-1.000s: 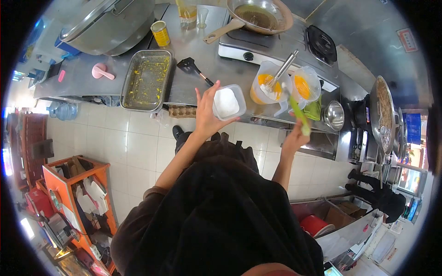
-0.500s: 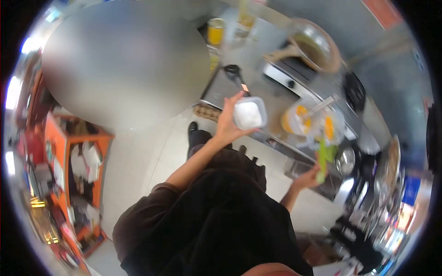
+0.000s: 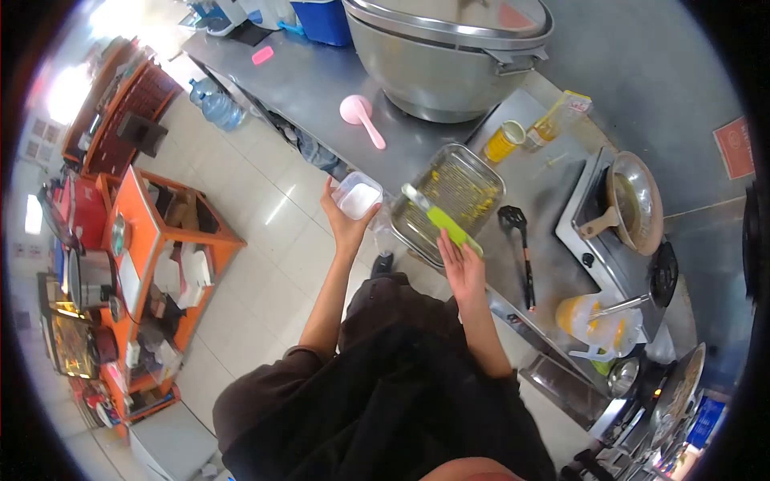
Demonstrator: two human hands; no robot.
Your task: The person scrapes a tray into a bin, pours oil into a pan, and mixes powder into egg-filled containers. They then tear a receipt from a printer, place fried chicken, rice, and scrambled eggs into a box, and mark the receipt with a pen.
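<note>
My left hand (image 3: 346, 229) holds a small clear plastic tub (image 3: 357, 197) of white contents from below, thumb and fingers along its sides. In my right hand (image 3: 464, 268) is a long, flat bright green thing with a white end (image 3: 449, 224); its exact kind does not show. It overlaps a rectangular metal tray with a rack (image 3: 465, 172), which has yellow bits scattered on it. A black slotted turner (image 3: 513, 216) lies on the steel counter to the right of the tray.
A big lidded metal pot (image 3: 437, 72) stands at the back, with a pink scoop (image 3: 361, 116) before it. To the right are a yellow can (image 3: 504, 143), a stove (image 3: 579, 224) with a pan (image 3: 638, 200), and a container of yellow-orange contents (image 3: 589, 321). Orange shelving (image 3: 152, 264) stands left.
The view has swung left along the counter, bringing the tray and big pot into sight. My right hand has come from the far right to the tray with the green thing; my left still holds the tub.
</note>
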